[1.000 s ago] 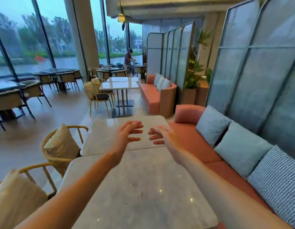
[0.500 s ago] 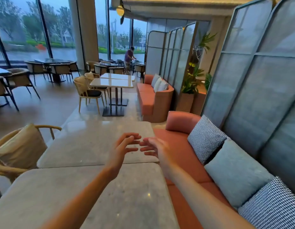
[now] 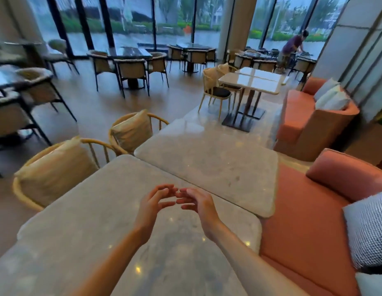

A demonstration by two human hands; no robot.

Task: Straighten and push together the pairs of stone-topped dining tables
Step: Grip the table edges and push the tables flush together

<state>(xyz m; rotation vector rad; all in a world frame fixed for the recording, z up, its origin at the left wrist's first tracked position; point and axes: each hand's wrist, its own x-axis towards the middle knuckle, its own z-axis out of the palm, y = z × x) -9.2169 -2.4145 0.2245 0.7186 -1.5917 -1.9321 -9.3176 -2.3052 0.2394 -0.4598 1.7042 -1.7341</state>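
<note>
Two grey stone-topped tables stand edge to edge in front of me: the near table (image 3: 83,231) under my arms and the far table (image 3: 209,159) beyond it. A thin seam runs between them. The far table's right end juts a little past the near one toward the sofa. My left hand (image 3: 152,205) and my right hand (image 3: 198,202) hover above the near table close to the seam. Their fingertips almost meet, fingers loosely curled, holding nothing. Another stone-topped pair (image 3: 253,80) stands farther back on the right.
Two wicker chairs with cushions (image 3: 55,167) (image 3: 132,131) sit along the tables' left side. An orange sofa (image 3: 303,212) with pillows runs along the right. Dark tables and chairs (image 3: 130,65) fill the room by the windows. A person (image 3: 290,50) bends over a far table.
The view has swung left toward the windows. Both hands have drawn back from the far table to above the near one, staying close together with fingers curled.
</note>
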